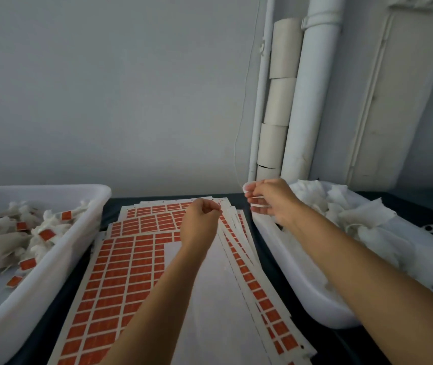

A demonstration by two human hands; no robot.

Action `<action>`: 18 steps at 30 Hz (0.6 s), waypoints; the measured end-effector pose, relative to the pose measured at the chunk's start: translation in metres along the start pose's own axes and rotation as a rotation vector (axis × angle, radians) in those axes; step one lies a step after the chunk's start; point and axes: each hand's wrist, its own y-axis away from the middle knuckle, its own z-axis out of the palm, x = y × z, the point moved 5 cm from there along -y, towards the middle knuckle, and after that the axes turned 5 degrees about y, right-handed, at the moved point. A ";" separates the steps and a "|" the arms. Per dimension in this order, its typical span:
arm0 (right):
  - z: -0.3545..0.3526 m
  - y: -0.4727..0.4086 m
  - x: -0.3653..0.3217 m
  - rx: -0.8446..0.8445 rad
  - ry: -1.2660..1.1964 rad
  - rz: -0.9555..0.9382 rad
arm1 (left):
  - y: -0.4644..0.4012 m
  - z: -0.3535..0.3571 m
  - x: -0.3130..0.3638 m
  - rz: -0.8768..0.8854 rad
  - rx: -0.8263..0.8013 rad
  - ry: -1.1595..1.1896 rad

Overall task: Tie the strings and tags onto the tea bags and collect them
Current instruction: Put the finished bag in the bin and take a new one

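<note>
String [239,143], a thin pale line running nearly upright along the far wall, drops to the right hand [270,201], which pinches its lower end, while the left hand [201,219], fingers curled, hovers above the tag sheets [131,259].

Dark tabletop [270,262]: middle covered by stacked white sheets of orange rectangular tags [120,262], flat, passable above. Left flank blocked by white plastic tub of tagged tea bags [60,262]; right flank by white plastic tub of untagged white bags [302,288]. Narrow dark strips lay bare between sheets and tubs. Thin white string [241,114] hung across rear right. White pipes [312,88] and cardboard tubes [280,101] closed off rear corner.
</note>
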 end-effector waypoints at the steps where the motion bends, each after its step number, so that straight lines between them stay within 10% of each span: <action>1: -0.008 -0.007 0.002 0.023 0.021 0.011 | -0.001 0.011 0.003 0.019 -0.042 -0.006; 18: -0.066 -0.082 0.093 0.097 1.189 0.088 | -0.023 0.090 -0.012 -0.018 -0.286 -0.019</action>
